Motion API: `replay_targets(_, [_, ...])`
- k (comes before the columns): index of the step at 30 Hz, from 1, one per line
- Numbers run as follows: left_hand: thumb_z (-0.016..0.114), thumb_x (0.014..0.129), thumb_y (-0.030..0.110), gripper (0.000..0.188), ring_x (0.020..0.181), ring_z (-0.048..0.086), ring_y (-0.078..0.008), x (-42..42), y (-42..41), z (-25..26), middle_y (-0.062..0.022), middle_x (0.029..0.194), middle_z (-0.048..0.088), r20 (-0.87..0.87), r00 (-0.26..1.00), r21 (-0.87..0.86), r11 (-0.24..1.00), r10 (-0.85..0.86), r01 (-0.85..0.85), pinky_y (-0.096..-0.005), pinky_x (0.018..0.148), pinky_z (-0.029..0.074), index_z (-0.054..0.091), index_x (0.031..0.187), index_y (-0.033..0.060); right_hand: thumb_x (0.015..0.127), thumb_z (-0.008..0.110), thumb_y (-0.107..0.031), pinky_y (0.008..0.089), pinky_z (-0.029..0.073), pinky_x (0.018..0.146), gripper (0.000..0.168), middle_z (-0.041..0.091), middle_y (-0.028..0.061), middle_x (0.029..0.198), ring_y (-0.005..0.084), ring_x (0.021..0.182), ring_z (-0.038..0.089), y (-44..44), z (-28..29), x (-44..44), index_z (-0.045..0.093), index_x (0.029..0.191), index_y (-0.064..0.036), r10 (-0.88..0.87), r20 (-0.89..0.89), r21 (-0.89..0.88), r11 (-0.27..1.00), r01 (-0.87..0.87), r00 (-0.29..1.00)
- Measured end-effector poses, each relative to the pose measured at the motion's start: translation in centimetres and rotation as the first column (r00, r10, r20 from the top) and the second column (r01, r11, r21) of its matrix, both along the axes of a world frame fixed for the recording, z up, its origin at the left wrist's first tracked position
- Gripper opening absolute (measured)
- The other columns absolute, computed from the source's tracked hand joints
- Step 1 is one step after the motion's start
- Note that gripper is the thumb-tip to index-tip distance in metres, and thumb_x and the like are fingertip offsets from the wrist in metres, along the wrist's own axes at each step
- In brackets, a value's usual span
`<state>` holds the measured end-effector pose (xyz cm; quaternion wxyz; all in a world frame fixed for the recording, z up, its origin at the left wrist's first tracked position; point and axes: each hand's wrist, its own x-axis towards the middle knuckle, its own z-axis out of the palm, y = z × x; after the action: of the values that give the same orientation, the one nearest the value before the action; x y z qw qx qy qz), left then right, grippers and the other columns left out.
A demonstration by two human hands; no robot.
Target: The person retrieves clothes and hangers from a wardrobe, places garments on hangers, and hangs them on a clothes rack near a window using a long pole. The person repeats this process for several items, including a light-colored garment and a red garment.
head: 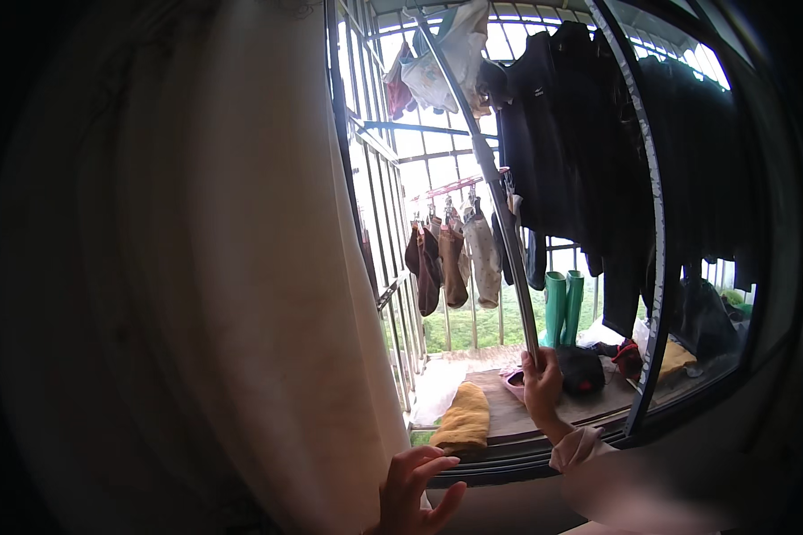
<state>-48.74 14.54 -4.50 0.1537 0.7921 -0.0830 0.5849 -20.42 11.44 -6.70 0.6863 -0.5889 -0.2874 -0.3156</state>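
Observation:
My right hand [543,388] grips the lower end of a metal pole [508,227] that slants up through the open window. The pole's upper end reaches pale and red garments [452,63] hanging near the top; whether it hooks one cannot be told. My left hand [418,491] is raised near the window sill with fingers apart and nothing in it. Just beyond it lies a folded yellow cloth [463,416]. Behind the pole, socks [454,264] hang by clips from a pink rack [458,186]. Dark clothes [562,140] hang to the right.
A cream curtain [288,267] covers the left side. Metal bars [401,321] enclose the ledge outside. Green boots [555,307], a black bag-like item [580,370] and a pink shoe [514,386] stand on a wooden board [508,418]. The window frame [657,221] rises at right.

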Motion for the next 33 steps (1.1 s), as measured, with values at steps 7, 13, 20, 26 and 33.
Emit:
replay_targets(7, [0.065, 0.067, 0.007, 0.029, 0.077, 0.054, -0.0232, -0.2, 0.8, -1.5, -0.0141, 0.095, 0.052, 0.011, 1.0, -0.064, 0.998, -0.015, 0.015, -0.0326, 0.067, 0.045, 0.055, 0.094, 0.0051, 0.082, 0.058, -0.02, 0.0243, 0.035, 0.051, 0.018, 0.043, -0.0005, 0.062, 0.0084, 0.055, 0.039, -3.5, -6.8, -1.7, 0.049, 0.081, -0.004, -0.093, -0.027, -0.01, 0.996, 0.093, 0.995])
replay_targets(13, [0.064, 0.069, 0.005, 0.026, 0.075, 0.054, -0.0206, 0.8, 1.0, -2.2, -0.0134, 0.095, 0.052, -0.006, 0.996, -0.077, 0.993, -0.086, 0.085, -0.0306, 0.064, 0.046, 0.056, 0.094, 0.0054, 0.08, 0.061, -0.022, 0.0278, 0.036, 0.048, 0.019, 0.048, 0.0034, 0.059, 0.0134, 0.049, 0.044, -4.6, -6.7, -1.0, 0.051, 0.084, -0.005, -0.246, 0.027, 0.015, 0.969, 0.245, 0.969])
replay_targets(20, [0.067, 0.071, 0.013, 0.024, 0.085, 0.052, -0.0182, 2.2, 1.1, -3.1, -0.0122, 0.095, 0.05, -0.098, 0.986, -0.13, 0.984, -0.135, 0.122, -0.0262, 0.062, 0.048, 0.057, 0.092, 0.0072, 0.08, 0.061, -0.023, 0.0286, 0.036, 0.047, 0.02, 0.047, 0.0036, 0.056, 0.0148, 0.047, 0.044, -4.2, -5.1, 0.2, 0.053, 0.082, -0.005, -0.216, 0.044, -0.01, 0.976, 0.216, 0.975])
replay_targets(26, [0.066, 0.071, 0.012, 0.023, 0.083, 0.053, -0.0182, 2.1, 1.2, -3.3, -0.0121, 0.095, 0.05, -0.083, 0.99, -0.121, 0.987, -0.112, 0.102, -0.0262, 0.062, 0.048, 0.057, 0.091, 0.0061, 0.08, 0.061, -0.024, 0.0279, 0.036, 0.047, 0.021, 0.048, 0.0039, 0.057, 0.0127, 0.048, 0.043, -1.9, -4.6, 0.1, 0.053, 0.081, -0.005, -0.031, -0.018, -0.003, 1.0, 0.031, 0.999])
replay_targets(33, [0.063, 0.069, 0.002, 0.024, 0.074, 0.054, -0.0183, 1.0, 0.9, -3.3, -0.0128, 0.095, 0.052, -0.034, 0.997, -0.17, 0.983, -0.073, 0.066, -0.0271, 0.061, 0.046, 0.057, 0.093, 0.0052, 0.079, 0.063, -0.026, 0.029, 0.039, 0.049, 0.024, 0.053, 0.0057, 0.06, 0.0148, 0.05, 0.047, -0.3, -4.5, -0.3, 0.053, 0.081, -0.005, -0.039, -0.025, -0.013, 0.999, 0.039, 0.999])
